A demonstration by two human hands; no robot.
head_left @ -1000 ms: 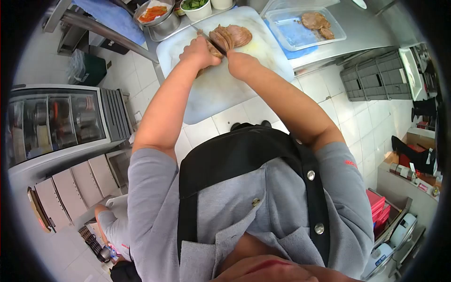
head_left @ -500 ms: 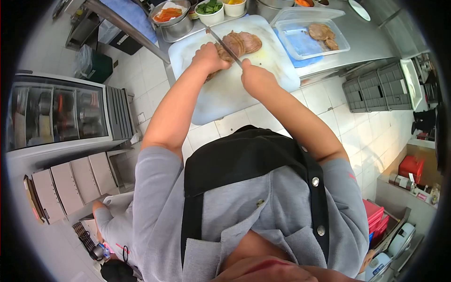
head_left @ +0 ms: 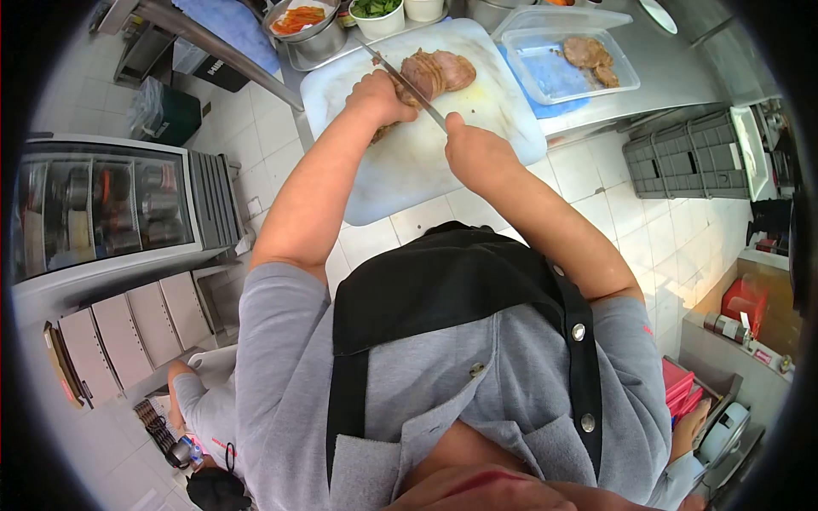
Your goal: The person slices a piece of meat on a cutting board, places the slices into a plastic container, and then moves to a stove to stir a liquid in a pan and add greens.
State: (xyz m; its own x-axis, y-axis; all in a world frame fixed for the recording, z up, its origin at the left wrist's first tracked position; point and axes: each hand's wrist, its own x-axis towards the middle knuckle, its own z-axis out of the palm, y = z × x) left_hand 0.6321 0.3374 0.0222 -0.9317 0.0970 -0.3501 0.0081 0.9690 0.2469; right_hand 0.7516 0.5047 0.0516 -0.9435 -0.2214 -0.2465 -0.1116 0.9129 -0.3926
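On a white cutting board [head_left: 407, 183] lies a piece of brown cooked meat [head_left: 450, 71], its right part cut into overlapping slices. My left hand [head_left: 380, 100] is closed over the uncut part, gripping it from the left, with some meat showing below the palm. My right hand [head_left: 479, 155] is wrapped round the handle of a long knife [head_left: 416, 91]. The blade slants up and left across the meat, close beside my left fingers, its tip past the meat's far side. The knife handle is mostly hidden in my fist.
A clear plastic container [head_left: 545, 83] with several meat slices [head_left: 588, 56] stands right of the board on a steel counter [head_left: 660, 81]. Behind the board are a metal bowl of orange strips [head_left: 298, 19] and a tub of greens [head_left: 377, 8]. Other people are at lower left and lower right.
My right hand has drawn the knife slightly back toward the lower right. My left hand still holds the meat. At lower right, another person's hand and sleeve show more.
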